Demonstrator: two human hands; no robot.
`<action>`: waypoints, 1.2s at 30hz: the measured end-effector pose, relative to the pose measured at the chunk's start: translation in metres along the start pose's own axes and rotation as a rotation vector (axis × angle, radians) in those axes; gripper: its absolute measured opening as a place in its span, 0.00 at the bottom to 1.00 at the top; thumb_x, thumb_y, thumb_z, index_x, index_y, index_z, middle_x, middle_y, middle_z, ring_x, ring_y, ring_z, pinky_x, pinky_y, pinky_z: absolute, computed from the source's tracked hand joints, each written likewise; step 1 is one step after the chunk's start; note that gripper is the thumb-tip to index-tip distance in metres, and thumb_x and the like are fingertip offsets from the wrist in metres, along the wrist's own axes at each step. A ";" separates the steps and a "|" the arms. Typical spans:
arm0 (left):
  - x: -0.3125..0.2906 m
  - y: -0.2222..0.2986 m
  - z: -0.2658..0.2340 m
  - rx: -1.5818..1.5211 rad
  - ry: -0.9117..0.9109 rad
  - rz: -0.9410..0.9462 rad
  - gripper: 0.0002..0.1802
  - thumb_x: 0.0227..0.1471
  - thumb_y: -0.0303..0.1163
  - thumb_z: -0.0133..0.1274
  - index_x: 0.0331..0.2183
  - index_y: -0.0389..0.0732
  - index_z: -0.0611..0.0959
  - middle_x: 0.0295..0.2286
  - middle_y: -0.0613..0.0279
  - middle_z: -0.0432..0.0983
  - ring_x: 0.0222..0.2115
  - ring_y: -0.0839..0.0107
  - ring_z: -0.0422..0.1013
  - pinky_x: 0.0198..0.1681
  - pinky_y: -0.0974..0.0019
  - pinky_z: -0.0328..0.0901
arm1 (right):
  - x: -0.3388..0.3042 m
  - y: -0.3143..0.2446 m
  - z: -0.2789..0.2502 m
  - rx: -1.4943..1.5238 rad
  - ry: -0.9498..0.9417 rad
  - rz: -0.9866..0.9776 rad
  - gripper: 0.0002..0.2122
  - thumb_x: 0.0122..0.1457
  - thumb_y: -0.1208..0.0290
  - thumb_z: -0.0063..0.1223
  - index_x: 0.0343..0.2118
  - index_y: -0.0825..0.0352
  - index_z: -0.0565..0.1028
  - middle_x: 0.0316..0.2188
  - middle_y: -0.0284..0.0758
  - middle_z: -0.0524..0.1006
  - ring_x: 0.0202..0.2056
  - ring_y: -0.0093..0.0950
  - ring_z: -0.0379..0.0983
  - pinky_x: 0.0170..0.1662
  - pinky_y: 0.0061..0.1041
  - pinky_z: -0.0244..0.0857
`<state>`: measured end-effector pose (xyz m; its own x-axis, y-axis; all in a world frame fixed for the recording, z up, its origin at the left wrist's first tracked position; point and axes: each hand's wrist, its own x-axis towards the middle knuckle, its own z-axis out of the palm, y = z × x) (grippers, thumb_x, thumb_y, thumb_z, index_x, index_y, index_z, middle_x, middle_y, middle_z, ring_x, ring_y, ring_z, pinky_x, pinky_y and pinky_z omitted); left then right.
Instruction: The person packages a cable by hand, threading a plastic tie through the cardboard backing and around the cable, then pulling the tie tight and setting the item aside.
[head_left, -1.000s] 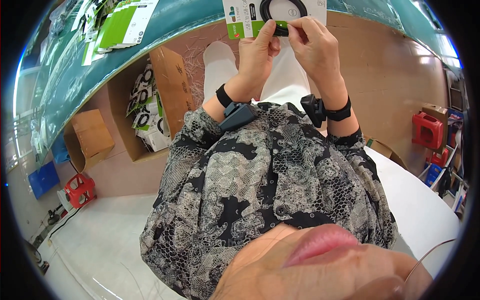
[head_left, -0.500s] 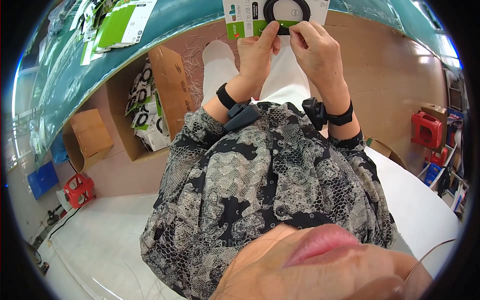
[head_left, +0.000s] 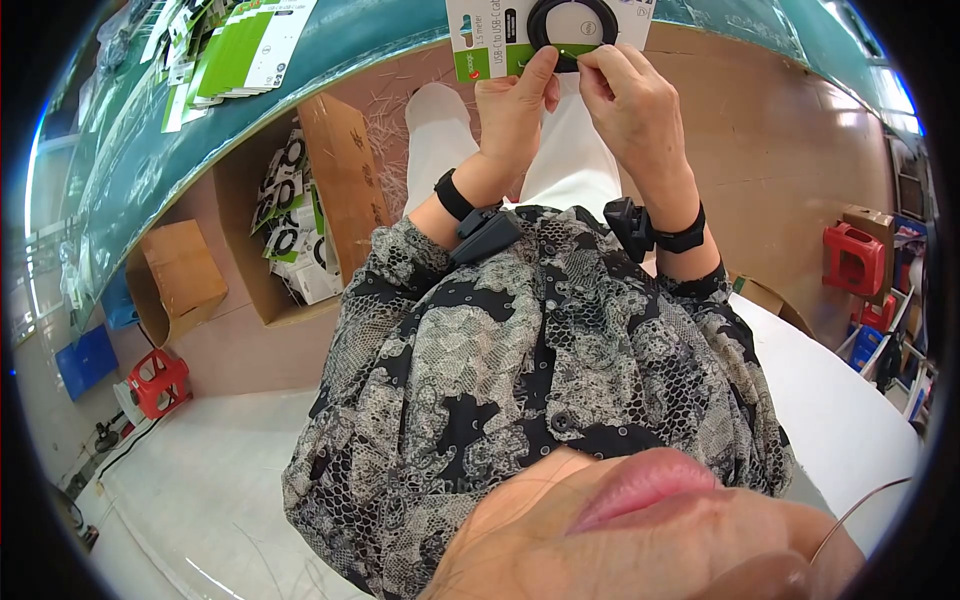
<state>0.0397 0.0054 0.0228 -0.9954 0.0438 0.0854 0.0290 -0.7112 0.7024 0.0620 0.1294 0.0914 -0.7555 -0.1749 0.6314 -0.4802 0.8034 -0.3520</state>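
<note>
A white and green packaging card [head_left: 487,28] is held up at the table's near edge, with a coiled black cable [head_left: 535,25] on its front. My left hand [head_left: 510,118] grips the card's lower edge, its thumb in front by the bottom of the coil and its fingers mostly behind. Close beside that thumb, my right hand [head_left: 637,108] is closed in a pinch at the coil's lower end. What lies between its fingertips is too small and covered to make out.
A stack of green and white cards [head_left: 250,50] lies on the teal table [head_left: 390,28] at the left. Below stands an open cardboard box [head_left: 345,165] of carded cables [head_left: 290,235]. A smaller carton [head_left: 185,265] and red stools [head_left: 157,383] are farther out.
Almost nothing differs. The card and both hands have shifted very slightly; the grip and the pinch stay at the same spots on the card and coil.
</note>
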 end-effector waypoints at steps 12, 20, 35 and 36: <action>-0.001 0.001 0.002 0.008 0.003 -0.012 0.02 0.53 0.25 0.56 0.31 0.40 0.78 0.21 0.69 0.72 0.17 0.81 0.65 0.18 0.76 0.57 | -0.003 0.002 0.005 -0.028 -0.010 -0.016 0.03 0.50 0.79 0.55 0.28 0.67 0.74 0.23 0.37 0.73 0.24 0.36 0.72 0.27 0.28 0.67; -0.003 0.001 0.003 0.105 -0.003 0.031 0.03 0.52 0.23 0.56 0.31 0.38 0.78 0.21 0.68 0.73 0.18 0.81 0.66 0.19 0.77 0.59 | -0.002 -0.001 0.003 -0.065 -0.005 -0.005 0.03 0.50 0.79 0.55 0.28 0.67 0.73 0.23 0.37 0.73 0.24 0.36 0.72 0.28 0.29 0.67; 0.000 -0.005 -0.003 -0.083 0.068 -0.060 0.07 0.51 0.26 0.58 0.35 0.40 0.79 0.28 0.68 0.76 0.25 0.81 0.69 0.25 0.77 0.62 | -0.003 -0.002 0.002 -0.027 -0.006 0.027 0.03 0.50 0.78 0.55 0.27 0.66 0.73 0.23 0.35 0.73 0.25 0.35 0.72 0.28 0.30 0.66; 0.000 -0.006 -0.002 -0.104 0.091 -0.053 0.07 0.52 0.27 0.58 0.35 0.40 0.79 0.29 0.69 0.76 0.26 0.81 0.69 0.27 0.77 0.62 | -0.002 -0.001 0.002 -0.052 0.005 0.017 0.03 0.50 0.78 0.55 0.26 0.66 0.72 0.23 0.35 0.73 0.25 0.35 0.72 0.28 0.30 0.66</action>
<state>0.0392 0.0081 0.0176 -0.9996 0.0222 -0.0175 -0.0282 -0.7789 0.6265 0.0633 0.1277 0.0893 -0.7611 -0.1582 0.6290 -0.4433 0.8348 -0.3265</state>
